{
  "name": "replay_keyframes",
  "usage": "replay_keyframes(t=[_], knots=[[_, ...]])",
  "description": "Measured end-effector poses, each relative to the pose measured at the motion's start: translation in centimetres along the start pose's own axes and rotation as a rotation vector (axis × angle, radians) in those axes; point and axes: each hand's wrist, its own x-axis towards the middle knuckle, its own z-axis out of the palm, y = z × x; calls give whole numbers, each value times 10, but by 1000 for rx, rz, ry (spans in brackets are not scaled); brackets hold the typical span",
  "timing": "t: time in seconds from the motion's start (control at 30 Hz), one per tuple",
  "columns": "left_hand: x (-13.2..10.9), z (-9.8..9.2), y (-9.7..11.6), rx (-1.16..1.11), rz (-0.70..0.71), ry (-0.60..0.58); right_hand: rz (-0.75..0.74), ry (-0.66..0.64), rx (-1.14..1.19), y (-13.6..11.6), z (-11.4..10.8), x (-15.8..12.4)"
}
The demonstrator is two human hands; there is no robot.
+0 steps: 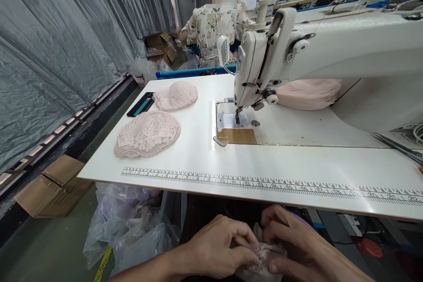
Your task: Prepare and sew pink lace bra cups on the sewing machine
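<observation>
Below the front edge of the table, my left hand [228, 244] and my right hand [291, 238] pinch a piece of pale lace fabric [261, 257] between them, over my lap. Fingers of both hands are closed on it, and much of the fabric is hidden by them. Beyond the hands stands a white sewing machine [261, 53], with its presser foot [237, 116] over the metal needle plate. On the table's left side lie two pale pink lace bra cups, one nearer [147, 134] and one farther [178, 95].
A phone-like dark object [141, 105] lies beside the cups. Scissors [398, 146] and pink fabric [309, 93] are at the right. A printed ruler [264, 185] runs along the table's front. Plastic bags [128, 224] and a cardboard box [49, 187] sit below left. A person [214, 26] is beyond the table.
</observation>
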Motion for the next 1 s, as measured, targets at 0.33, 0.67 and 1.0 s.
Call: replay_keyframes(t=[0.33, 0.67, 1.0], knots=[[-4, -8, -13, 166, 80, -38, 131, -126, 5, 8, 3, -5], [-2, -12, -14, -27, 129, -123, 158, -157, 149, 9, 1, -11], [3, -2, -18, 19, 157, -122, 131, -136, 53, 15, 4, -11]])
